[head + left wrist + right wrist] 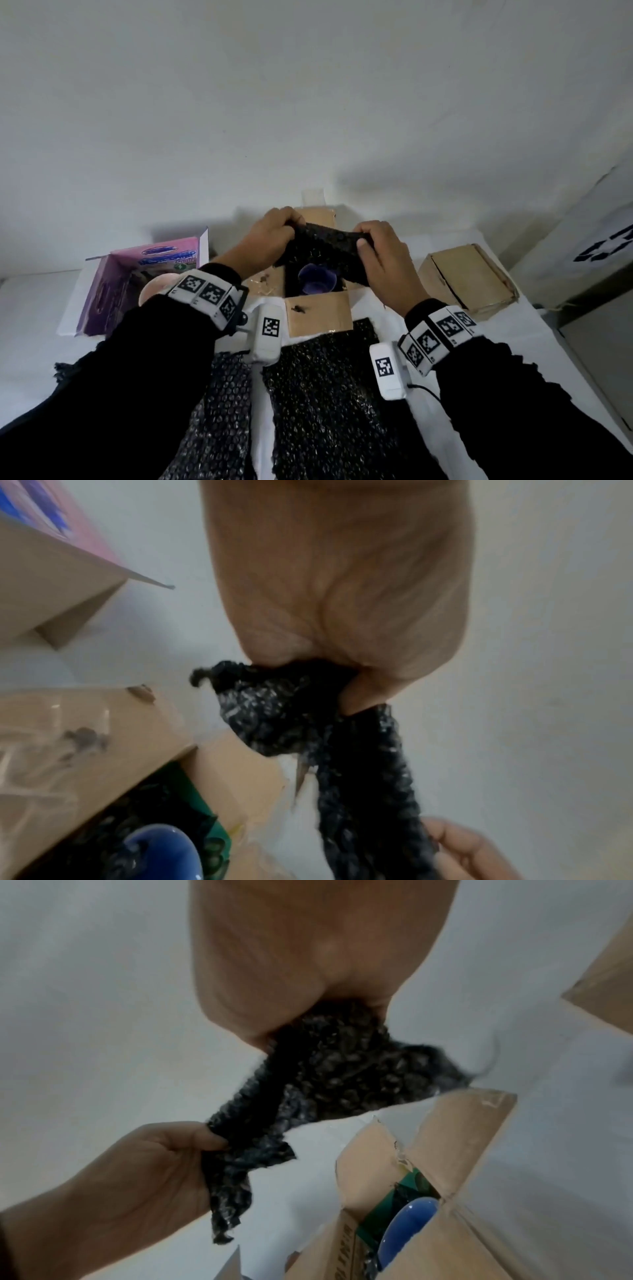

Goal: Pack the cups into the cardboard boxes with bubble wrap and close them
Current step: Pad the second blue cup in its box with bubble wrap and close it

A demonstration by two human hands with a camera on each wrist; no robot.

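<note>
An open cardboard box (318, 313) stands in the middle of the white table, its flaps spread. A blue cup (317, 279) sits upright inside it on dark bubble wrap; the cup (164, 850) also shows in the left wrist view and the cup (407, 1223) in the right wrist view. Above the box both hands hold one dark sheet of bubble wrap (323, 248) stretched between them. My left hand (274, 236) grips its left end, my right hand (380, 253) its right end.
A closed cardboard box (469, 277) lies at the right. At the left stands an open pink carton (137, 284) with a pale cup (154, 291) at its side. More dark bubble wrap sheets (318, 404) cover the table's near edge. A white wall is close behind.
</note>
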